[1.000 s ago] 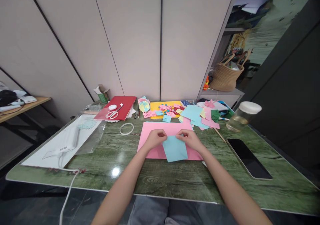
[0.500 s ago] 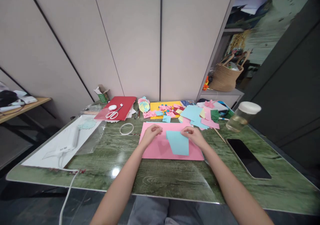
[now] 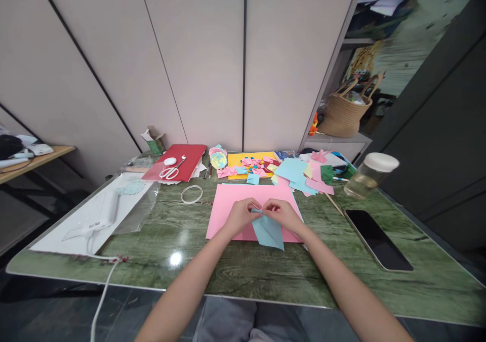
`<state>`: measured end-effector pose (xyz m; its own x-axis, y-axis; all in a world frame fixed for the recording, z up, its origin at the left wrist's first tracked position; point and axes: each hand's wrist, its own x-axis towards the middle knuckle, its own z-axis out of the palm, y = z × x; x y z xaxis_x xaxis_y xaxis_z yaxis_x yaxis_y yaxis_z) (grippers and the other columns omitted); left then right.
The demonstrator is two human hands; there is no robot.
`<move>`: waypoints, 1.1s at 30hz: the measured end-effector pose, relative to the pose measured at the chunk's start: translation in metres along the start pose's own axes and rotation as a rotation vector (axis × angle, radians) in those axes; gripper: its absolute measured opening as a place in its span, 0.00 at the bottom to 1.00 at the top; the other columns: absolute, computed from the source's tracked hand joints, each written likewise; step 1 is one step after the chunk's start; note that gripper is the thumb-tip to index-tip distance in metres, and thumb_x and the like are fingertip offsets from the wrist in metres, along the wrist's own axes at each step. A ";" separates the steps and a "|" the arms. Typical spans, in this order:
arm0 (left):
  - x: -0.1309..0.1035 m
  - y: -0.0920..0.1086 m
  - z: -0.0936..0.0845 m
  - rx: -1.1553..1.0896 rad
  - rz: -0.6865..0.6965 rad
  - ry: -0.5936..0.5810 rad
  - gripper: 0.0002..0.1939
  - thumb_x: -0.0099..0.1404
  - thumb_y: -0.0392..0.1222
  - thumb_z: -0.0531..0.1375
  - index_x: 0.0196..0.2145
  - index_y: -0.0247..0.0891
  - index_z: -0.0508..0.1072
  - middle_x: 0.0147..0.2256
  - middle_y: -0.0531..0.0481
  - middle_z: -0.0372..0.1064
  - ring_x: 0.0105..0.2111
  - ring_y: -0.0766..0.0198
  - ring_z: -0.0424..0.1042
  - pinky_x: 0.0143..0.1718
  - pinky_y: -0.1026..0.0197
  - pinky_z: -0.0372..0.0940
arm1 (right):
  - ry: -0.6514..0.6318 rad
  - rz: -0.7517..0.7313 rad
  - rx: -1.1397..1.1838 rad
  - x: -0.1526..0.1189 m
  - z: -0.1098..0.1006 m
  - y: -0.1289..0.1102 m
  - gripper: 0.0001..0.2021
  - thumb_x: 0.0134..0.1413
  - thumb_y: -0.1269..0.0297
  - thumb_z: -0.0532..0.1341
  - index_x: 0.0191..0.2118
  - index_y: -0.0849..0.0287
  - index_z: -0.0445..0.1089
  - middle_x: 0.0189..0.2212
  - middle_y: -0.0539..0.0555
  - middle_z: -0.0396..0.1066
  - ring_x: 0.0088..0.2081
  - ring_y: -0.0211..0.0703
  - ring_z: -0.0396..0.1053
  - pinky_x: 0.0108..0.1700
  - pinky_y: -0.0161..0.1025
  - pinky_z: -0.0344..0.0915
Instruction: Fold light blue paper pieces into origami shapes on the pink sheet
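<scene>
A light blue sheet of paper [image 3: 269,231] hangs from the fingers of both hands, its upper edge pinched and its lower part angled toward the table's front. My left hand [image 3: 242,215] grips its upper left corner. Close beside it, my right hand [image 3: 283,213] pinches the top edge, the fingertips of the two hands nearly touching. Beneath them lies a stack of larger pink paper [image 3: 226,205] with a blue edge showing. A small folded blue piece [image 3: 253,178] rests just behind the stack.
White scissors [image 3: 169,172] lie on a red folder [image 3: 190,160] at the back left. Paper pieces [image 3: 292,170] are spread behind on the right. A phone [image 3: 377,240], a lidded bottle [image 3: 370,175] and a thin stick stand or lie at right. A white roll of tape [image 3: 192,195] is left.
My left hand has moved right and now holds the blue sheet too. My right hand has shifted slightly left, and the sheet has tilted, its lower corner nearer the table's front.
</scene>
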<state>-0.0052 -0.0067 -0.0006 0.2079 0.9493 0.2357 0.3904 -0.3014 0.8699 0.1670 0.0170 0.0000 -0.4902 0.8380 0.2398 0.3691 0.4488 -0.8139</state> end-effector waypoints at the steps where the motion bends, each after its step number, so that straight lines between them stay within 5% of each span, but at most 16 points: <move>1: 0.000 0.000 0.001 0.013 0.003 -0.006 0.09 0.47 0.39 0.61 0.29 0.37 0.69 0.27 0.52 0.70 0.27 0.67 0.67 0.27 0.68 0.58 | -0.001 -0.003 0.003 -0.001 0.002 -0.001 0.04 0.43 0.68 0.55 0.26 0.59 0.67 0.25 0.49 0.69 0.28 0.37 0.64 0.31 0.34 0.56; 7: 0.001 0.001 0.001 -0.047 -0.022 -0.022 0.07 0.48 0.40 0.61 0.26 0.35 0.71 0.26 0.51 0.70 0.26 0.67 0.67 0.27 0.67 0.59 | -0.009 0.006 -0.014 0.001 -0.001 0.003 0.03 0.41 0.70 0.55 0.23 0.60 0.65 0.21 0.48 0.66 0.26 0.36 0.62 0.30 0.33 0.55; 15: 0.006 0.005 -0.018 -0.182 -0.066 0.053 0.08 0.47 0.40 0.61 0.26 0.34 0.71 0.28 0.48 0.70 0.27 0.66 0.68 0.26 0.66 0.60 | -0.072 0.015 -0.059 0.000 -0.033 0.013 0.03 0.40 0.70 0.55 0.22 0.60 0.65 0.20 0.47 0.65 0.25 0.35 0.60 0.30 0.32 0.55; 21: 0.009 -0.004 -0.022 -0.255 -0.077 0.097 0.10 0.46 0.42 0.62 0.27 0.34 0.70 0.28 0.48 0.69 0.26 0.67 0.67 0.26 0.66 0.59 | 0.038 0.163 -0.201 -0.002 -0.044 0.030 0.04 0.38 0.69 0.55 0.19 0.60 0.64 0.18 0.47 0.64 0.23 0.36 0.60 0.26 0.32 0.54; 26: 0.009 -0.008 -0.013 -0.359 -0.087 0.045 0.10 0.46 0.42 0.62 0.26 0.34 0.69 0.27 0.50 0.68 0.26 0.68 0.65 0.26 0.66 0.58 | 0.008 0.047 0.098 0.001 -0.033 0.014 0.11 0.48 0.60 0.52 0.29 0.60 0.67 0.29 0.52 0.68 0.31 0.38 0.63 0.33 0.34 0.57; 33: 0.005 -0.004 -0.006 -0.378 -0.119 -0.100 0.06 0.48 0.38 0.59 0.25 0.33 0.67 0.22 0.54 0.63 0.22 0.71 0.60 0.23 0.69 0.53 | -0.042 0.029 -0.062 0.000 -0.012 -0.001 0.12 0.43 0.56 0.57 0.24 0.60 0.68 0.22 0.49 0.67 0.25 0.37 0.60 0.28 0.33 0.54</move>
<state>-0.0106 -0.0001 -0.0002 0.2747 0.9566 0.0972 0.0636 -0.1189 0.9909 0.1766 0.0204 0.0072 -0.5109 0.8377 0.1929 0.4310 0.4438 -0.7857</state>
